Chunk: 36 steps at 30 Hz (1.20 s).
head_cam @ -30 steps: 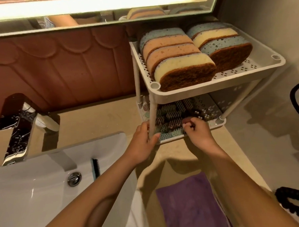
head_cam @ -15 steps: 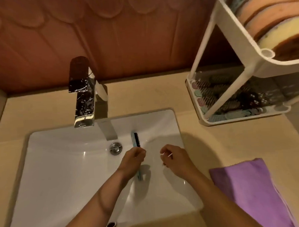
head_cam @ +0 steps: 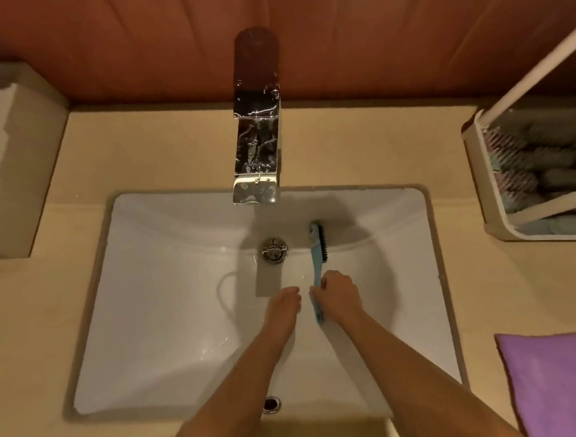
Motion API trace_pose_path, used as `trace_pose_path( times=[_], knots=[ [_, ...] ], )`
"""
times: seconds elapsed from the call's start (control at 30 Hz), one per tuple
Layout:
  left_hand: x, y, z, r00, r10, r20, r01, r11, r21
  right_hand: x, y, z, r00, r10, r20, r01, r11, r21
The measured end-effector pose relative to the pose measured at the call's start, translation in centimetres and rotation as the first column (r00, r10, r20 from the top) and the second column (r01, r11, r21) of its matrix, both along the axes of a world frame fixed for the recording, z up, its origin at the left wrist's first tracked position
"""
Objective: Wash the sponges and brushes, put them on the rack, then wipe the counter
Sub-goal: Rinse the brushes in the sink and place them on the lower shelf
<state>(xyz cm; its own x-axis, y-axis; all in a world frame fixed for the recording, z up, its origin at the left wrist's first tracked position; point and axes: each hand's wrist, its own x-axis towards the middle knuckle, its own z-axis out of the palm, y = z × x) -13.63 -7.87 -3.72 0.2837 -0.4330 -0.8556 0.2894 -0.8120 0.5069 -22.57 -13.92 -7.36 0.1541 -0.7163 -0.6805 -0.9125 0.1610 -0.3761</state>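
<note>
The faucet (head_cam: 258, 147), a chrome block spotted with droplets, stands on the beige counter (head_cam: 178, 150) at the back rim of the sink (head_cam: 144, 290) and reaches out over it. Its spout hangs above the drain stopper (head_cam: 274, 249) and throws a grey shadow down the white basin to just beyond the left hand (head_cam: 282, 304). Behind the counter runs a red-brown wall (head_cam: 140, 43). At the far left a beige boxed ledge (head_cam: 16, 157) rises above the counter. A purple cloth (head_cam: 557, 381) lies flat at the lower right, well apart from the sink.

In the sink lies the brush (head_cam: 316, 263), just right of the drain stopper. Its blue handle points toward the person and its black bristles face right, up near the back slope of the basin. The right hand (head_cam: 337, 293) is wrapped around the handle's near half. The left hand sits just beside it, fingers drawn together and grasping nothing that shows. An overflow hole (head_cam: 271, 403) shows in the near wall between the forearms.

The rack (head_cam: 497, 215) stands on the counter at the right edge. One of its white posts slants up out of view. Its lower tray holds a row of brushes (head_cam: 539, 174) with dark bristles, too blurred to count.
</note>
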Motion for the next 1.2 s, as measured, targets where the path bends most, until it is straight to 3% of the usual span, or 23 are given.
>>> trace_pose_path(
  times=[0.1,0.17,0.27,0.37,0.5,0.63,0.83,0.97,1.2],
  knots=[
    [0.1,1.0,-0.8,0.997,-0.022,0.076,0.023,1.000,-0.013,0.3,0.1,-0.1,1.000,0.027,-0.016,-0.027,1.000,0.002],
    [0.2,1.7,-0.9,0.980,-0.139,0.142,0.143,0.990,-0.021,0.5,0.3,-0.1,0.999,-0.015,0.031,0.015,1.000,0.011],
    [0.5,2.1,-0.1,0.907,-0.342,0.245,0.365,0.930,-0.052,0.5,0.7,0.8,0.952,-0.237,0.194,0.216,0.968,0.125],
    [0.8,2.7,1.5,0.822,-0.440,0.362,0.514,0.846,-0.140,0.4,1.6,2.9,0.794,-0.497,0.350,0.405,0.862,0.305],
    [1.1,3.5,3.4,0.677,-0.428,0.598,0.621,0.769,-0.153,0.3,2.8,5.8,0.652,-0.618,0.440,0.472,0.785,0.402],
    [0.0,4.5,6.7,0.639,-0.347,0.686,0.639,0.735,-0.225,-1.0,4.3,10.0,0.603,-0.595,0.532,0.459,0.804,0.379],
    [-2.1,5.5,11.6,0.784,-0.256,0.566,0.547,0.716,-0.434,-3.7,5.8,15.5,0.584,-0.496,0.643,0.497,0.844,0.201],
    [-3.5,5.4,13.6,0.901,-0.278,0.334,0.424,0.731,-0.535,-4.7,6.3,17.2,0.510,-0.512,0.691,0.568,0.804,0.176],
    [-6.3,3.8,16.6,0.888,-0.438,0.139,0.449,0.761,-0.468,-8.6,5.2,19.4,0.559,-0.446,0.699,0.611,0.791,0.016]
  ],
)
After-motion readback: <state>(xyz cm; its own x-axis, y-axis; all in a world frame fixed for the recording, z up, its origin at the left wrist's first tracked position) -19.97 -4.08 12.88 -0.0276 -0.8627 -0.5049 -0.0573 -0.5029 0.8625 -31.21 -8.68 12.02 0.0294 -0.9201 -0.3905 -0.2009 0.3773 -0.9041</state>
